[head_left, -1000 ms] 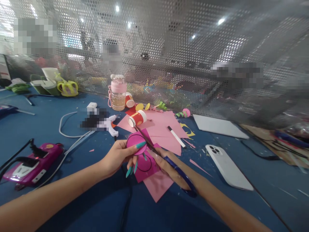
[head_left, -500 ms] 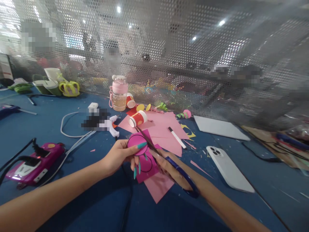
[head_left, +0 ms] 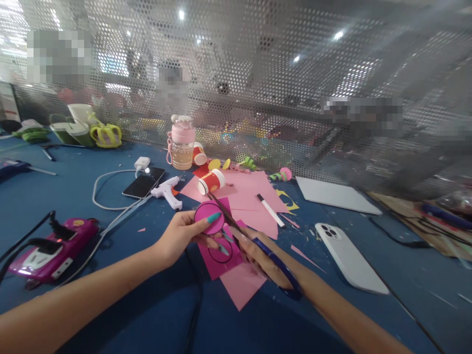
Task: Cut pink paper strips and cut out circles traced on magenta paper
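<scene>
Between thumb and fingers, my left hand [head_left: 184, 233] pinches a magenta paper circle [head_left: 206, 216] with a dark drawn outline. My right hand [head_left: 267, 260] is closed round the blue handles of a pair of scissors [head_left: 282, 268]. Their dark blades [head_left: 224, 209] point up and left, close by the circle's right edge. Beneath both hands lies a magenta sheet [head_left: 219, 268] with another circle drawn on it, partly covering a light pink sheet [head_left: 241, 290]. Some of my left fingers are hidden behind the paper.
Beyond my hands lie pink paper [head_left: 254, 194], a red-and-white paper cup [head_left: 212, 182] and a marker [head_left: 271, 210]. On the left are a white glue gun [head_left: 167, 191], a dark phone [head_left: 143, 182] and a magenta power strip [head_left: 55, 250]. A white phone [head_left: 350, 258] rests at right.
The fingers of my left hand have shifted under the paper circle, which has turned slightly. The scissors stay nearly in the same place beside it.
</scene>
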Demonstrator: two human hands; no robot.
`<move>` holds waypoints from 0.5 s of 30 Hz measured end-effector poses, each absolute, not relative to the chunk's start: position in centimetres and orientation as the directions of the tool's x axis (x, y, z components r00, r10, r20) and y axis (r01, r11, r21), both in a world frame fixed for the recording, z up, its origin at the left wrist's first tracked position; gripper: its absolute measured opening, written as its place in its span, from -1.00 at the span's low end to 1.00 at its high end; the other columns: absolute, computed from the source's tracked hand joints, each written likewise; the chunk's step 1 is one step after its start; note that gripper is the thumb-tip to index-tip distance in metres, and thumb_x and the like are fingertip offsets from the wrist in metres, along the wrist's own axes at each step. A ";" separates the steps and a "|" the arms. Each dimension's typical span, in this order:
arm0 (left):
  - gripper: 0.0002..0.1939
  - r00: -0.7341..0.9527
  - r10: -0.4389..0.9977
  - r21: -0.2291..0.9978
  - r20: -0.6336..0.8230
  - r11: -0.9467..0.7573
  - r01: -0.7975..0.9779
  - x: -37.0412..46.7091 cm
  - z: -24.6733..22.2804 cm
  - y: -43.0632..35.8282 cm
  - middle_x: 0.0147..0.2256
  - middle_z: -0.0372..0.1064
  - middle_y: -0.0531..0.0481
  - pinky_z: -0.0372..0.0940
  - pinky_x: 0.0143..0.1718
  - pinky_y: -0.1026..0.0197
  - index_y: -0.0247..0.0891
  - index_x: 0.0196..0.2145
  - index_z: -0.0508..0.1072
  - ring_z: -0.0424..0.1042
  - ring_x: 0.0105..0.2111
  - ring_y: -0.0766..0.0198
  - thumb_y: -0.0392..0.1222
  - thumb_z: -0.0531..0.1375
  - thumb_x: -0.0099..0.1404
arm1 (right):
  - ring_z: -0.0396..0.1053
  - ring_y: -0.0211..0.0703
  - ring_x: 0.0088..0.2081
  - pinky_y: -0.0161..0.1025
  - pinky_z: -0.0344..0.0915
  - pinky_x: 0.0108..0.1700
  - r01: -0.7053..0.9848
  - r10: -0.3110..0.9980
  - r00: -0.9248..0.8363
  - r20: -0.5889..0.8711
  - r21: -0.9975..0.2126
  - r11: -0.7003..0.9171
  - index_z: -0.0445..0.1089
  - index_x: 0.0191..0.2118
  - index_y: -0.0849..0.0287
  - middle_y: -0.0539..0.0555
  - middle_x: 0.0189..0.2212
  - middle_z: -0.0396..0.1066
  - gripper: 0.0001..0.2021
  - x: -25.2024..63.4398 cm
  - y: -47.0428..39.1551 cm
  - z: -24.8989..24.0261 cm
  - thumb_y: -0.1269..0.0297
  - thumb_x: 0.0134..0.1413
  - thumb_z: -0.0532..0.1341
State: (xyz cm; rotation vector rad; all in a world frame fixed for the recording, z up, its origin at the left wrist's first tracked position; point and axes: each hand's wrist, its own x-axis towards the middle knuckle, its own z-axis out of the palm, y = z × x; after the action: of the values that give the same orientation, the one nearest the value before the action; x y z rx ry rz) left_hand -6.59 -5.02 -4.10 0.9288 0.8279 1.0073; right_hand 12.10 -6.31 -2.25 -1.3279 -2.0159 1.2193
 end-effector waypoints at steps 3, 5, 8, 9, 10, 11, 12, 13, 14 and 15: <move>-0.67 0.321 0.935 0.912 -0.153 0.259 -0.319 -6.5 -4.1 -5.0 -0.59 0.47 -0.10 0.33 -0.56 0.32 -0.42 -0.52 0.40 0.43 -0.66 0.30 -0.07 0.34 -0.10 | -0.04 -0.35 -0.66 -0.30 0.04 -0.57 0.490 0.894 -0.427 -0.133 -0.866 0.105 0.15 -0.47 0.14 -0.14 -0.67 -0.10 -0.50 12.0 -6.4 -2.3 -0.26 -0.02 -0.09; -0.65 0.338 0.928 0.906 -0.159 0.273 -0.323 -6.5 -4.0 -5.1 -0.62 0.46 -0.08 0.32 -0.58 0.33 -0.42 -0.52 0.39 0.43 -0.68 0.30 -0.06 0.35 -0.11 | -0.01 -0.34 -0.64 -0.30 0.06 -0.54 0.479 0.902 -0.413 -0.127 -0.872 0.097 0.10 -0.51 0.13 -0.13 -0.66 -0.08 -0.50 11.8 -6.5 -2.3 -0.27 -0.03 -0.08; -0.66 0.378 0.914 0.899 -0.147 0.283 -0.333 -6.5 -3.9 -5.2 -0.63 0.45 -0.05 0.31 -0.62 0.35 -0.41 -0.54 0.38 0.42 -0.70 0.31 -0.06 0.35 -0.11 | -0.02 -0.35 -0.63 -0.31 0.03 -0.54 0.478 0.910 -0.395 -0.125 -0.874 0.088 0.04 -0.54 0.13 -0.13 -0.66 -0.07 -0.50 11.7 -6.8 -2.2 -0.26 -0.01 -0.10; -0.66 0.389 0.911 0.898 -0.141 0.282 -0.337 -6.5 -3.8 -5.3 -0.63 0.45 -0.04 0.30 -0.63 0.36 -0.41 -0.55 0.38 0.41 -0.70 0.31 -0.07 0.35 -0.11 | -0.04 -0.36 -0.64 -0.31 0.01 -0.55 0.480 0.911 -0.392 -0.131 -0.874 0.081 0.04 -0.53 0.13 -0.13 -0.67 -0.07 -0.50 11.6 -6.8 -2.2 -0.26 -0.01 -0.10; -0.67 0.399 0.907 0.898 -0.134 0.281 -0.339 -6.5 -3.8 -5.3 -0.63 0.45 -0.04 0.30 -0.63 0.36 -0.41 -0.55 0.38 0.41 -0.71 0.32 -0.07 0.34 -0.10 | -0.04 -0.36 -0.64 -0.31 0.00 -0.56 0.481 0.908 -0.396 -0.136 -0.873 0.079 0.05 -0.52 0.13 -0.13 -0.67 -0.07 -0.50 11.6 -6.9 -2.1 -0.26 -0.01 -0.10; -0.68 0.405 0.905 0.898 -0.126 0.278 -0.341 -6.5 -3.8 -5.3 -0.63 0.44 -0.04 0.29 -0.64 0.36 -0.42 -0.55 0.38 0.40 -0.72 0.33 -0.08 0.34 -0.09 | -0.04 -0.36 -0.64 -0.31 0.00 -0.56 0.480 0.905 -0.403 -0.134 -0.873 0.085 0.06 -0.51 0.14 -0.13 -0.67 -0.07 -0.50 11.6 -6.9 -2.1 -0.27 -0.01 -0.10; -0.68 0.410 0.904 0.898 -0.122 0.276 -0.342 -6.6 -3.8 -5.3 -0.63 0.44 -0.03 0.29 -0.64 0.36 -0.42 -0.55 0.38 0.40 -0.72 0.33 -0.08 0.33 -0.07 | -0.03 -0.36 -0.64 -0.31 0.02 -0.54 0.479 0.904 -0.409 -0.125 -0.873 0.096 0.07 -0.51 0.14 -0.13 -0.67 -0.05 -0.50 11.6 -6.9 -2.0 -0.27 -0.02 -0.10; -0.69 0.413 0.903 0.898 -0.120 0.276 -0.342 -6.6 -3.8 -5.3 -0.63 0.44 -0.03 0.29 -0.64 0.36 -0.42 -0.55 0.38 0.40 -0.72 0.33 -0.09 0.33 -0.06 | -0.01 -0.36 -0.63 -0.31 0.03 -0.53 0.477 0.903 -0.415 -0.112 -0.872 0.111 0.07 -0.51 0.14 -0.13 -0.66 -0.05 -0.50 11.6 -6.9 -1.9 -0.27 -0.02 -0.10; -0.69 0.415 0.902 0.898 -0.118 0.275 -0.342 -6.6 -3.8 -5.3 -0.63 0.44 -0.03 0.28 -0.64 0.36 -0.42 -0.55 0.38 0.39 -0.72 0.34 -0.09 0.33 -0.06 | -0.01 -0.36 -0.62 -0.30 0.04 -0.52 0.477 0.902 -0.419 -0.101 -0.870 0.124 0.07 -0.51 0.14 -0.13 -0.66 -0.04 -0.50 11.6 -6.9 -1.8 -0.26 -0.01 -0.10; -0.69 0.415 0.902 0.898 -0.120 0.277 -0.341 -6.6 -3.8 -5.3 -0.63 0.44 -0.03 0.28 -0.64 0.37 -0.42 -0.56 0.38 0.39 -0.73 0.34 -0.09 0.33 -0.06 | -0.01 -0.36 -0.62 -0.30 0.04 -0.52 0.477 0.902 -0.421 -0.096 -0.869 0.130 0.08 -0.51 0.15 -0.12 -0.65 -0.04 -0.50 11.6 -6.9 -1.8 -0.25 0.00 -0.10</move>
State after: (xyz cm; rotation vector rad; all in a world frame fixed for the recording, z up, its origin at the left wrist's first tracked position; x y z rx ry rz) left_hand -6.59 -5.32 -3.82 0.9325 0.7305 0.9425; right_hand 11.63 -6.94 -1.78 -1.3251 -1.9565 1.2304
